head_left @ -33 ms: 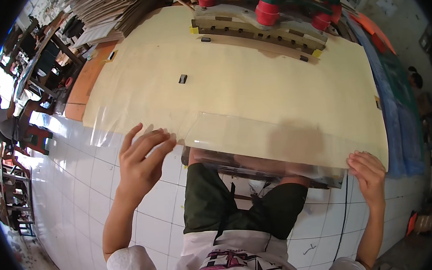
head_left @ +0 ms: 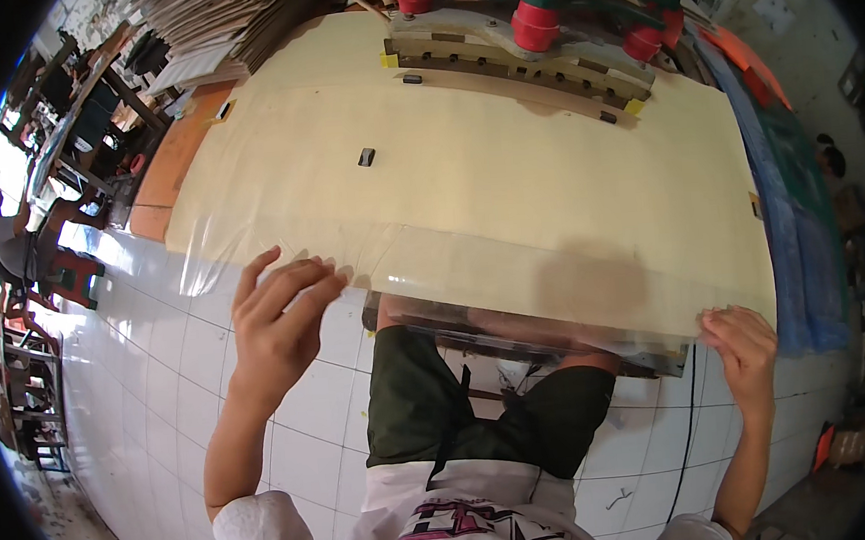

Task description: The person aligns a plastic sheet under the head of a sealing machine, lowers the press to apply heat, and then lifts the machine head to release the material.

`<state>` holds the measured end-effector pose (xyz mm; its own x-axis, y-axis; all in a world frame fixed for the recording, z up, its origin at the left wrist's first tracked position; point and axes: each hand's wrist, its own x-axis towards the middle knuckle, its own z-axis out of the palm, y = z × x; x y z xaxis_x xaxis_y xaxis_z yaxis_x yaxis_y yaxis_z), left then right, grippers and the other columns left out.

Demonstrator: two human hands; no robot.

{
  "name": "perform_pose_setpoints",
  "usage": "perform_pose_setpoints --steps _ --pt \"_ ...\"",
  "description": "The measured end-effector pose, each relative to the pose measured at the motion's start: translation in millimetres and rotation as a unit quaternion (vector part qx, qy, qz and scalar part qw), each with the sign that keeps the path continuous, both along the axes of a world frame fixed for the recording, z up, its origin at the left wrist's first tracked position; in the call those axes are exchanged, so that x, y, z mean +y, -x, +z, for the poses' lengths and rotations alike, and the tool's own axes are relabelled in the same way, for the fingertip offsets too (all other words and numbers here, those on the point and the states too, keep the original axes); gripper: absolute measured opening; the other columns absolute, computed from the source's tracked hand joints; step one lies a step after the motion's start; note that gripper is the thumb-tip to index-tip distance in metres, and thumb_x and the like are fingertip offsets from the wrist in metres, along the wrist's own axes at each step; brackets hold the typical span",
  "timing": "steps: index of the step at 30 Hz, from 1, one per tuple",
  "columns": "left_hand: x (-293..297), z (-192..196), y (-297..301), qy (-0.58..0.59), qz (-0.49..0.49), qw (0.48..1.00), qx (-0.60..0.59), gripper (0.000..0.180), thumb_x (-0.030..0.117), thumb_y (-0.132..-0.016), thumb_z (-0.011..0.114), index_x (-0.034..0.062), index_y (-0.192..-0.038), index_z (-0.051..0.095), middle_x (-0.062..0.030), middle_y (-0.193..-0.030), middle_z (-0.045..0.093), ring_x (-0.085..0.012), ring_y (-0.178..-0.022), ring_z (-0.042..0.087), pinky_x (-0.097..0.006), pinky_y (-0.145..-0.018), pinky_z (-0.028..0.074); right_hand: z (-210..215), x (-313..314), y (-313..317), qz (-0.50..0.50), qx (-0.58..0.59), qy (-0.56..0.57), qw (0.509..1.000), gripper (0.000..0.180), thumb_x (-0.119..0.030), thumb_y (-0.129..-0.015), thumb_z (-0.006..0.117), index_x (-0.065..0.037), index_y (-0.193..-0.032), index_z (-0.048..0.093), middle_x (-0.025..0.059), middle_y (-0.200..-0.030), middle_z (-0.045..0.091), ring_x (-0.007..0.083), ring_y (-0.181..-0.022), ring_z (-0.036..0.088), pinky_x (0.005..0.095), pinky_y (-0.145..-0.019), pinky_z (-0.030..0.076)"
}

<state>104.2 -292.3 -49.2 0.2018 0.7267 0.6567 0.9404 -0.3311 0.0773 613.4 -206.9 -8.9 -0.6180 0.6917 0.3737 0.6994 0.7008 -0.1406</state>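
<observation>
A clear plastic sheet (head_left: 472,263) lies along the near edge of a pale yellow board (head_left: 506,170) on the table, its front overhanging my lap. My left hand (head_left: 283,316) is closed in a pinch on the near edge of the plastic sheet, and creases fan out from its fingertips. At the right end, my right hand (head_left: 741,344) grips the sheet's near corner between thumb and fingers. A small black piece (head_left: 366,157) sits on the board beyond my left hand.
A green press-like machine with red cylinders (head_left: 536,27) stands at the back, above a slotted bar (head_left: 514,69). Stacked brown sheets (head_left: 225,34) rise at the far left. Blue plastic (head_left: 798,254) hangs at the right. A person (head_left: 14,244) sits far left.
My left hand has shifted slightly left and my right hand slightly right. The plastic between them looks tighter, with more creases by my left fingers.
</observation>
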Motion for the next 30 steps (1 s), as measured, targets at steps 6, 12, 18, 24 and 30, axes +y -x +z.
perform_pose_setpoints --steps 6,12,18,24,30 --pt "-8.9 66.8 -6.9 -0.028 0.047 0.995 -0.083 0.03 -0.023 -0.07 0.058 -0.0034 -0.091 0.068 -0.0127 -0.084 0.067 -0.024 -0.072 0.061 -0.03 -0.069 0.047 57.1 -2.2 -0.1 -0.092 0.108 0.001 0.99 0.01 0.004 -0.09 0.06 0.003 -0.095 0.069 0.0105 -0.077 0.066 0.0176 -0.067 0.063 0.0284 -0.063 0.047" --pt "20.4 116.1 14.9 0.011 -0.029 0.991 -0.132 0.01 0.001 -0.075 0.057 -0.0043 -0.081 0.064 -0.0105 -0.07 0.059 -0.0174 -0.058 0.052 -0.03 -0.056 0.037 104.7 44.9 -12.9 -0.057 0.141 0.135 0.979 0.016 -0.009 -0.097 0.06 0.004 -0.092 0.067 0.0006 -0.071 0.056 0.0055 -0.063 0.049 0.0227 -0.056 0.038" --pt "61.0 139.4 34.7 0.168 -0.105 0.97 -0.141 0.018 0.012 -0.078 0.058 -0.0053 -0.074 0.061 -0.0092 -0.06 0.055 -0.0162 -0.055 0.048 -0.032 -0.053 0.038 103.7 104.9 -15.7 -0.059 0.136 0.251 0.956 0.016 -0.012 -0.095 0.064 0.002 -0.088 0.068 -0.0018 -0.068 0.057 0.0043 -0.06 0.048 0.0211 -0.055 0.038" --pt "117.2 121.6 55.0 0.301 -0.079 0.944 -0.108 0.023 0.018 -0.083 0.061 -0.0024 -0.073 0.061 -0.0059 -0.059 0.052 -0.0151 -0.056 0.045 -0.034 -0.055 0.037 84.5 144.3 -3.5 -0.089 0.106 0.303 0.943 0.014 -0.012 -0.09 0.07 0.0 -0.083 0.069 -0.003 -0.066 0.056 0.0038 -0.058 0.048 0.0212 -0.052 0.038" --pt "190.2 66.6 82.8 0.344 -0.06 0.935 -0.065 0.022 0.021 -0.088 0.067 0.0003 -0.081 0.067 -0.0073 -0.07 0.063 -0.0172 -0.067 0.055 -0.036 -0.065 0.044 32.0 199.0 14.0 -0.076 0.053 0.316 0.944 0.016 -0.013 -0.085 0.075 0.002 -0.083 0.072 -0.001 -0.065 0.06 0.0063 -0.06 0.053 0.0247 -0.055 0.041"
